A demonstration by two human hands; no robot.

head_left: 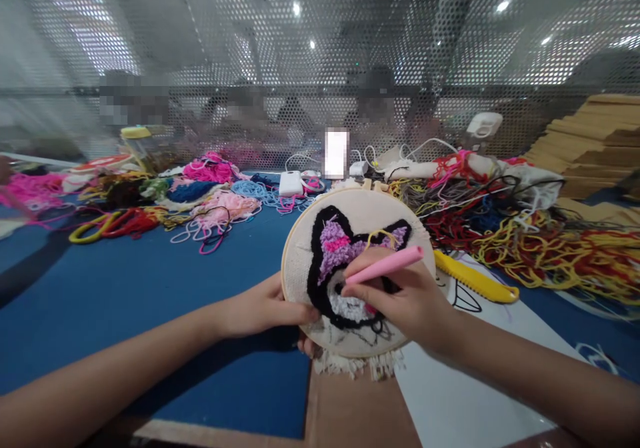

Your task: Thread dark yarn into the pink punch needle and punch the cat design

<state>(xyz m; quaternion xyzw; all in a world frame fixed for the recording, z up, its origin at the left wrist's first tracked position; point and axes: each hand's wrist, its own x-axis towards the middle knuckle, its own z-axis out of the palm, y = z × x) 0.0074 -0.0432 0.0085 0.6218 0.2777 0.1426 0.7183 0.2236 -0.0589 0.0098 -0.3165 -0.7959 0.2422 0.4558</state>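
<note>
My left hand [283, 311] grips the lower left rim of a round embroidery hoop [286, 248], thumb on the front and the other fingers behind. Stretched in it is cream cloth [367, 201] with a looped-yarn animal head [316, 288], outlined in black and filled with purple, pink and white. Closed around a pink punch needle [393, 263], my right hand [403, 295] rests over the design. The tool's tip is hidden by my fingers, near the white part. A yellow strand [383, 235] loops above that hand. Frayed cloth edge [345, 363] hangs below the hoop.
Tangled yarn [505, 235] is heaped at the right, with more pink yarn [225, 208] at the left. Yellow-handled scissors [95, 228] lie left; a yellow cutter [480, 278] lies on a white sheet [465, 381]. Stacked brown cardboard [590, 135] and a perforated screen [250, 48] stand behind.
</note>
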